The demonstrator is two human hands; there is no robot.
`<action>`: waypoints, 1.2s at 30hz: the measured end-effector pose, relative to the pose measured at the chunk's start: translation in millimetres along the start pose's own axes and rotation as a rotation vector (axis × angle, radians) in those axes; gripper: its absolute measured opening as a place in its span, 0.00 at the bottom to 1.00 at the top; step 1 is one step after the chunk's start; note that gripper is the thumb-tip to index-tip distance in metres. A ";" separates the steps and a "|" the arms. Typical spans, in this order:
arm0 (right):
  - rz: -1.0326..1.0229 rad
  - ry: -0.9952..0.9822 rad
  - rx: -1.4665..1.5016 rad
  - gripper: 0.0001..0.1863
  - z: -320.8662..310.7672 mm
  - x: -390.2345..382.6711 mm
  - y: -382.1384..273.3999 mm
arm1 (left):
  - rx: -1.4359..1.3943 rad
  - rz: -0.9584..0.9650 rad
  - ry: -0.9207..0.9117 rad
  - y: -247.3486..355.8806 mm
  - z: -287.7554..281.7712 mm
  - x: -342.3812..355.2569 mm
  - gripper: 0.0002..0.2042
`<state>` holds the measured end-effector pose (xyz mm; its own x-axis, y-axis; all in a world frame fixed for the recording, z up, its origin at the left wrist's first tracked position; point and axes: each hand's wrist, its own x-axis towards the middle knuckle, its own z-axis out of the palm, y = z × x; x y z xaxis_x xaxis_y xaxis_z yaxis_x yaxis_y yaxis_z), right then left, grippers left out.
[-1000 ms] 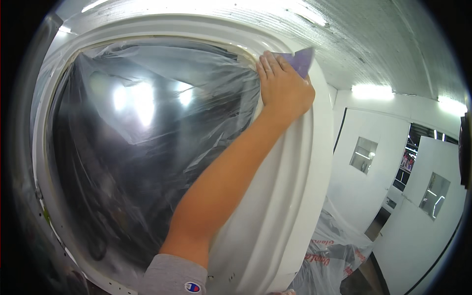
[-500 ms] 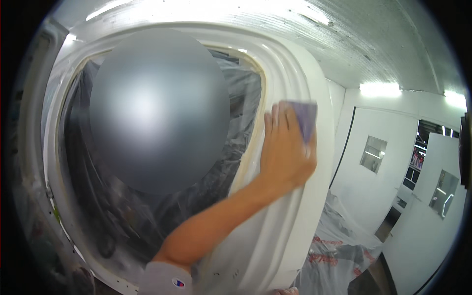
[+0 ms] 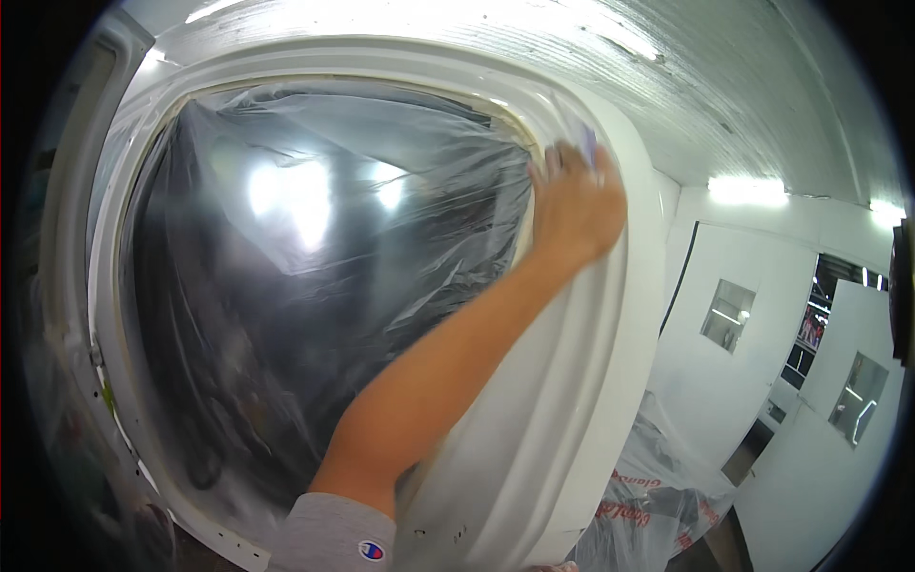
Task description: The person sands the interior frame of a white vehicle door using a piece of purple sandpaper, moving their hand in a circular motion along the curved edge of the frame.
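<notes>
My left hand (image 3: 579, 200) is slightly blurred on the upper right of a white vehicle's ridged frame (image 3: 362, 52), pressing a purple abrasive sheet (image 3: 589, 140) against it, mostly hidden beneath the fingers. Beside the fingers, tan masking tape lines the edge of a large opening covered with crumpled clear plastic film (image 3: 286, 267) over a dark interior, with bright reflections. My forearm rises from the lower edge across the film. A sliver of my right hand (image 3: 555, 567) shows at the bottom edge, its fingers hidden.
An open vehicle door (image 3: 71, 238) stands at the far left. Printed plastic sheeting (image 3: 658, 477) hangs at the lower right. Beyond are white double doors (image 3: 734, 372) with small windows, partly open. A ribbed ceiling (image 3: 734, 76) with lit tube lights is overhead.
My left hand with the purple sheet moved down the frame's right side by half a second ago, then back up toward the upper corner. The view has also shifted slightly.
</notes>
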<state>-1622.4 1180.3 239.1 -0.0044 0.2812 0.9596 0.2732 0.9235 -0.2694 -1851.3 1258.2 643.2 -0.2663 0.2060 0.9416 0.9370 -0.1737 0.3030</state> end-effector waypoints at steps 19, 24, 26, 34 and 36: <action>-0.145 0.062 0.008 0.02 -2.5 9.1 18.9 | -0.289 0.257 -0.088 -4.8 -32.5 -189.4 0.17; -0.003 -0.036 0.233 0.05 -12.4 29.6 -10.0 | -0.517 0.062 -0.419 -14.6 -98.3 -303.7 0.12; 0.113 -0.052 0.361 0.07 -6.0 36.4 -12.1 | -0.828 -0.023 -0.392 2.6 -96.4 -305.8 0.12; 0.271 0.080 0.567 0.11 6.7 88.2 -27.7 | -0.909 -0.001 -0.806 20.8 -89.7 -263.8 0.20; 0.348 0.207 0.684 0.12 7.6 108.3 -37.5 | -0.509 0.392 -0.494 -2.1 -92.5 -218.2 0.15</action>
<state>-1640.5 1178.1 352.6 0.1695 0.5906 0.7890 -0.4257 0.7659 -0.4819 -1816.0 1124.5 450.8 0.3025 0.4202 0.8556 0.6918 -0.7143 0.1062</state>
